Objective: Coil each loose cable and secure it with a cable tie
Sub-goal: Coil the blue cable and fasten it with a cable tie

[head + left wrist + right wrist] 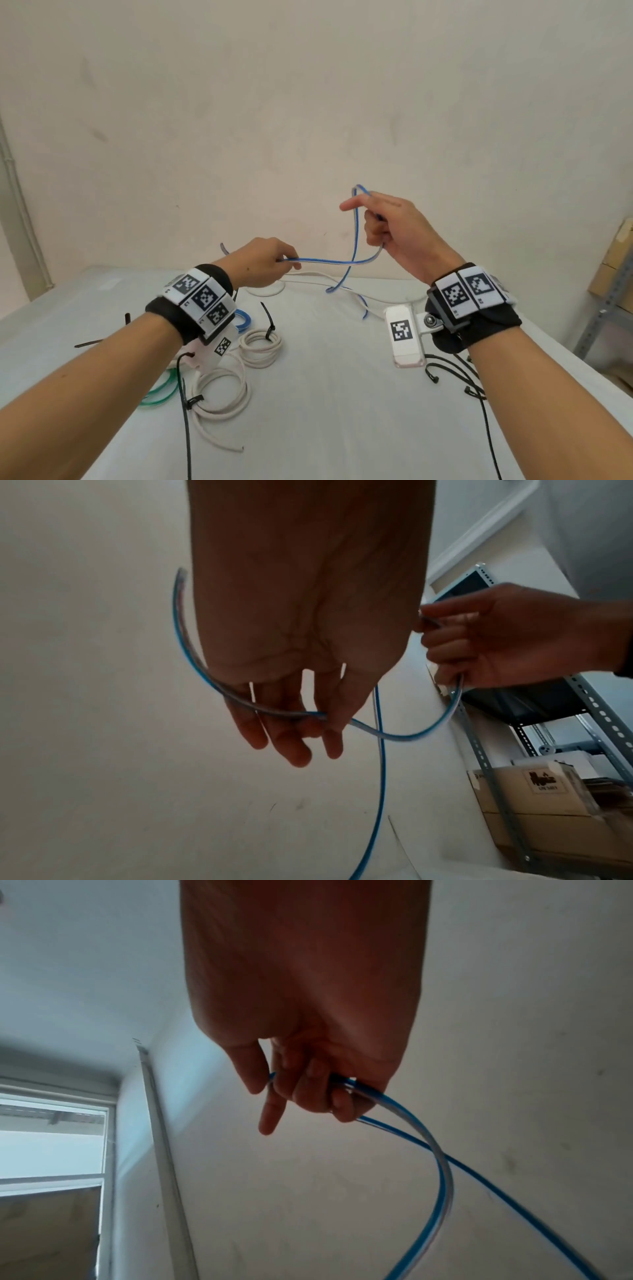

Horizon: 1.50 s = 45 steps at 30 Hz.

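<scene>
A loose blue cable [329,262] hangs in the air between both hands above the white table [342,394]. My left hand [263,262] pinches the blue cable [394,734] near one end, whose free tip curls back past the wrist. My right hand [387,222] is raised higher and grips a loop of the blue cable [441,1167] in curled fingers, index finger pointing out. The rest of the cable drops to the table. Coiled white cables [260,346] [222,394], each with a black tie, lie at the left. Loose black cable ties [455,377] lie under my right wrist.
A green coil [161,390] and a blue coil [243,318] lie under my left wrist. A loose white cable [318,275] trails across the far table. Black ties [89,342] lie at the left. A metal shelf with cardboard boxes [613,274] stands at the right.
</scene>
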Available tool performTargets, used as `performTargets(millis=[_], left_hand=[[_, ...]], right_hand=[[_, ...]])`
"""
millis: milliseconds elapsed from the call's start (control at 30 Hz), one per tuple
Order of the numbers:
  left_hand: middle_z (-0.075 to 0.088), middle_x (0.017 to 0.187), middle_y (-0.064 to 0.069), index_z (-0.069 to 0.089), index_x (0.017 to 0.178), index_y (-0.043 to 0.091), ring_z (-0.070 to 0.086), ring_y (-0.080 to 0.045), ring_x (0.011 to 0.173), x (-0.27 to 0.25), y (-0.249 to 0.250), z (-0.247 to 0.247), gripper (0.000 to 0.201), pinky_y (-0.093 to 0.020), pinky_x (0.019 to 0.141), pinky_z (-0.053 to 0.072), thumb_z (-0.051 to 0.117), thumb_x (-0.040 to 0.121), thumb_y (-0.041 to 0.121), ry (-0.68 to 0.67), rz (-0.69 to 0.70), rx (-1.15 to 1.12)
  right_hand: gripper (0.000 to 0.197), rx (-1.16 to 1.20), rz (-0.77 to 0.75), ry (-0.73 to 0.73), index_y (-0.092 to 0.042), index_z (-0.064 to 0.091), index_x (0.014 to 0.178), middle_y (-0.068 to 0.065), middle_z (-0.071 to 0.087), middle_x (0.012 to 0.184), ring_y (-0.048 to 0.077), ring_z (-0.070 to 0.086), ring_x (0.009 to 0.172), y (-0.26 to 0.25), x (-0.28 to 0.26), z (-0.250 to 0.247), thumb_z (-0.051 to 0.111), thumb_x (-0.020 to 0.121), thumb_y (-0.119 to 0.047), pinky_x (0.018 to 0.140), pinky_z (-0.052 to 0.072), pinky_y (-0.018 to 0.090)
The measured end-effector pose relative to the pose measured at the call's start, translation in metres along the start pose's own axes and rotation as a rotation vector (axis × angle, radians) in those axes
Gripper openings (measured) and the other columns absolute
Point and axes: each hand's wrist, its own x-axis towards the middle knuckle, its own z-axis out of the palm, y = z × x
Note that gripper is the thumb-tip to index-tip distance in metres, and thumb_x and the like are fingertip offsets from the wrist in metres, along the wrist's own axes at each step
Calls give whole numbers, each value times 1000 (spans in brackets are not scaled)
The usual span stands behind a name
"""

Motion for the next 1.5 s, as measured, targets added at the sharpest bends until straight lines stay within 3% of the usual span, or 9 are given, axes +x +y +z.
performTargets(millis=[233, 333, 500, 633, 767, 933, 1100, 1233, 1500], left_hand=[[60, 74, 3, 69, 126, 34, 58, -17, 62, 6, -1, 1, 25, -23, 54, 47, 52, 106, 32, 3, -75, -72], [61, 89, 3, 64, 136, 21, 49, -17, 77, 8, 11, -3, 33, -29, 70, 38, 45, 108, 22, 15, -55, -49], [58, 95, -5, 69, 123, 9, 54, -22, 82, 8, 29, -11, 38, -20, 56, 37, 39, 101, 3, 32, -103, -98], [59, 84, -13, 67, 109, 0, 59, -18, 69, 14, 29, -11, 35, -22, 52, 51, 34, 100, -7, 128, -187, -518], [55, 79, -8, 68, 113, -5, 59, -15, 65, 13, 37, -7, 31, -20, 50, 51, 39, 105, -1, 214, -162, -961], [67, 92, -9, 71, 120, -5, 68, -11, 72, 8, 48, -6, 28, -19, 62, 56, 50, 103, 3, 58, -80, -1291], [71, 98, -14, 63, 131, -5, 70, -16, 78, 7, 54, -4, 33, -22, 71, 58, 57, 99, -6, -55, 38, -1392], [63, 87, -7, 62, 123, -12, 50, -10, 61, 7, 60, -2, 31, -19, 55, 37, 47, 96, -7, -108, 15, -1462], [32, 67, 3, 63, 90, 14, 21, -13, 59, 5, 53, 3, 20, -23, 52, 21, 50, 104, 20, -158, -93, -1154]], right_hand=[[30, 101, -126, 47, -6, 72, 110, -8, 23, 59, 15, 19, 57, -23, 5, -11, 47, 109, -23, 58, 18, 30], [29, -179, -39, 75, -7, 76, 103, -4, 32, 60, 12, 31, 54, -6, 13, -8, 52, 108, -23, 56, 30, 24], [21, -619, 107, 76, -17, 74, 102, -5, 57, 68, 18, 56, 70, 43, 15, -15, 55, 103, -24, 79, 51, 42], [26, -543, 157, 47, -26, 61, 125, 0, 56, 69, 17, 57, 68, 57, 4, -11, 48, 105, -16, 71, 59, 42], [36, -619, 221, -33, -27, 73, 114, -3, 63, 76, 16, 63, 76, 53, -4, -6, 44, 101, -9, 69, 54, 27], [17, -810, 200, -74, -29, 76, 106, 0, 63, 117, 18, 57, 115, 55, -3, -1, 62, 99, -33, 101, 44, 32], [32, -537, 67, 33, -20, 65, 125, 1, 60, 127, 19, 59, 116, 58, -3, 10, 71, 97, -34, 98, 47, 31], [36, -449, -40, 132, -17, 59, 130, -1, 59, 131, 14, 58, 117, 57, -4, 23, 70, 98, -31, 99, 47, 29], [23, 109, 174, 34, -8, 69, 91, 4, 75, 102, 26, 70, 112, 38, -7, 34, 55, 102, -22, 99, 55, 43]])
